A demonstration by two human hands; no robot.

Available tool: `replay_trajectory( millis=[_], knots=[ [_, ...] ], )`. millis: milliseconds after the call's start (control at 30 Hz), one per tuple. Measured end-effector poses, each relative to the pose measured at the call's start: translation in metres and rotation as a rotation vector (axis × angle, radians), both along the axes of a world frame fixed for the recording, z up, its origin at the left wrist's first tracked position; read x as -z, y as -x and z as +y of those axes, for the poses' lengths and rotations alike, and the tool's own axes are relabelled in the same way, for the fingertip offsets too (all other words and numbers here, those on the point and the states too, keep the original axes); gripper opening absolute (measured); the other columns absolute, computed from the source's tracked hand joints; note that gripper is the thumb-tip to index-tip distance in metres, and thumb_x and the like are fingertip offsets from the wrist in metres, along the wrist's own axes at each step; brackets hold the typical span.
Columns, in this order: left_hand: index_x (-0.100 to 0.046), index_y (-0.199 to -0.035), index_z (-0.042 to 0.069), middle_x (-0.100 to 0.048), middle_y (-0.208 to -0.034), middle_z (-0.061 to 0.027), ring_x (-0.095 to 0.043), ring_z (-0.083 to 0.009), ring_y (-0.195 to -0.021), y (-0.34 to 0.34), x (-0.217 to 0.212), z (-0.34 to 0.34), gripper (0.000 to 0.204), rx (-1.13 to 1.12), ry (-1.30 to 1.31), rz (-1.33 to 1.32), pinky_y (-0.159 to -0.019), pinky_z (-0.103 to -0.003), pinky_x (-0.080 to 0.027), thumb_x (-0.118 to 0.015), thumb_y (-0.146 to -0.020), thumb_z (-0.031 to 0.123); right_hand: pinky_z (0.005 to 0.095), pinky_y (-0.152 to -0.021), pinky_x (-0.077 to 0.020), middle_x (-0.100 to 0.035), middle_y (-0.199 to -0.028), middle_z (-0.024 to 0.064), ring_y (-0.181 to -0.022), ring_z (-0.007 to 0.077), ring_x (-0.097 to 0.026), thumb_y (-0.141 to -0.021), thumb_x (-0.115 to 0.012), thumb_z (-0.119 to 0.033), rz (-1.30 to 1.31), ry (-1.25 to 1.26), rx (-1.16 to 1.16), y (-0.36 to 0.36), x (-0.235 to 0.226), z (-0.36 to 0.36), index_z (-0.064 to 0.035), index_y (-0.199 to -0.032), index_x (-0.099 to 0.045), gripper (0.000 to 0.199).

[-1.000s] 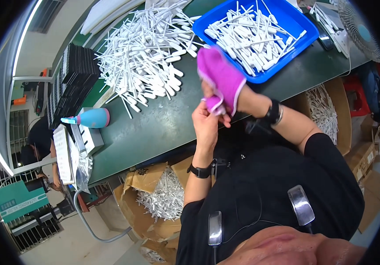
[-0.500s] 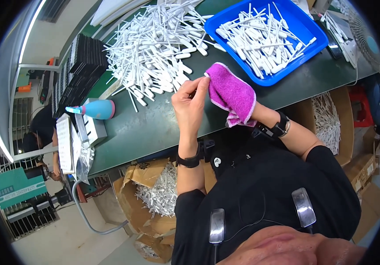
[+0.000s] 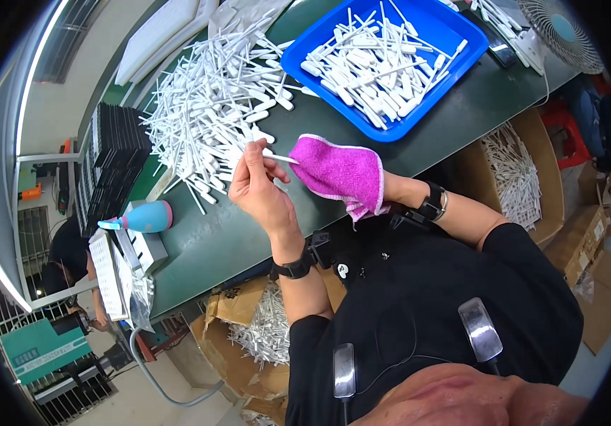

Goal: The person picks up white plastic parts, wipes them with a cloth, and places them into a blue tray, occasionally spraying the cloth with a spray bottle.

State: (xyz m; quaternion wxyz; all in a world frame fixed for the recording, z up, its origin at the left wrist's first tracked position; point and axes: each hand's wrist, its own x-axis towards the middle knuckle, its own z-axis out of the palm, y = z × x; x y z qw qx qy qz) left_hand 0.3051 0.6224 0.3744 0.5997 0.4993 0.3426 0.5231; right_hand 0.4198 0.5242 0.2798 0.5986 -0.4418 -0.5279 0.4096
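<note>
My left hand (image 3: pixel 266 200) is closed around a thin white plastic stick (image 3: pixel 282 158), pinched between thumb and fingers above the green table. The stick's far end reaches a purple towelling cloth (image 3: pixel 344 174) with a pale edge. That cloth covers my right hand, so its fingers are hidden; the cloth is bunched around them. Behind my left hand spreads a large heap of similar white sticks (image 3: pixel 209 106) with thicker ends. Beyond the cloth, a blue tray (image 3: pixel 397 135) holds more of them.
At the table's left are a blue-and-pink spray bottle (image 3: pixel 148 217) and stacked black trays (image 3: pixel 115 149). A small fan (image 3: pixel 564 28) stands far right. Cardboard boxes (image 3: pixel 554 170) of sticks sit below the table edge. Another person (image 3: pixel 71 248) is at far left.
My left hand has moved left and turned, away from the cloth, so the stick now shows. The cloth-covered hand has shifted left and slightly down. The whole view has also shifted.
</note>
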Motion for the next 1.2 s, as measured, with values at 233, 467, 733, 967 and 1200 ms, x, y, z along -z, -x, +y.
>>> replay_trajectory(
  millis=[233, 467, 733, 967, 1200],
  knots=[
    [-0.064, -0.086, -0.006, -0.052, -0.056, -0.0025, -0.046, -0.007, -0.044, -0.022, -0.006, 0.038, 0.026, -0.091, -0.065, 0.0, -0.04, -0.021, -0.036, -0.057, -0.092, 0.018, 0.029, -0.081, -0.0486, -0.061, -0.11, 0.0069, -0.097, 0.0165, -0.06, -0.088, -0.061, -0.01, -0.458, -0.149, 0.194, -0.008, 0.011, -0.003, -0.004, -0.125, -0.05, 0.039],
    [-0.069, -0.08, -0.002, -0.052, -0.051, -0.0009, -0.048, -0.007, -0.04, -0.094, -0.015, 0.066, 0.028, 0.224, -0.123, 0.028, -0.037, -0.022, -0.039, -0.06, -0.089, 0.022, 0.0268, -0.046, -0.0325, -0.044, -0.062, 0.0007, -0.044, 0.0138, -0.039, -0.095, -0.044, -0.031, 1.199, 0.429, -0.667, -0.021, 0.043, -0.006, -0.0018, -0.099, -0.049, 0.03],
    [-0.067, -0.08, -0.002, -0.063, -0.064, -0.0081, -0.058, -0.0126, -0.051, -0.075, 0.008, 0.071, 0.032, 0.285, -0.354, 0.348, -0.043, -0.026, -0.045, -0.064, -0.086, 0.029, 0.0256, -0.045, -0.0308, -0.038, -0.06, -0.0002, -0.045, 0.0121, -0.036, -0.097, -0.042, -0.023, 1.173, 0.304, -0.498, -0.014, -0.004, -0.01, -0.0024, -0.097, -0.046, 0.021],
    [-0.067, -0.085, 0.004, -0.068, -0.078, -0.0131, -0.066, -0.0301, -0.078, 0.107, 0.021, 0.116, 0.037, -0.534, -0.278, 1.457, -0.07, -0.039, -0.05, -0.067, -0.078, 0.04, 0.0252, -0.045, -0.0317, -0.039, -0.06, 0.0, -0.045, 0.0118, -0.037, -0.097, -0.043, -0.023, 1.123, 0.283, -0.461, -0.015, -0.008, -0.004, -0.0024, -0.097, -0.047, 0.021],
    [-0.063, -0.09, 0.003, -0.068, -0.083, -0.0113, -0.065, -0.0278, -0.078, 0.169, 0.044, 0.125, 0.035, -0.307, -0.228, 1.468, -0.068, -0.038, -0.05, -0.064, -0.082, 0.037, 0.0263, -0.045, -0.0343, -0.042, -0.059, 0.0011, -0.045, 0.0129, -0.04, -0.097, -0.044, -0.026, 1.068, 0.296, -0.463, -0.013, 0.004, -0.004, -0.0016, -0.098, -0.048, 0.024]
  ],
)
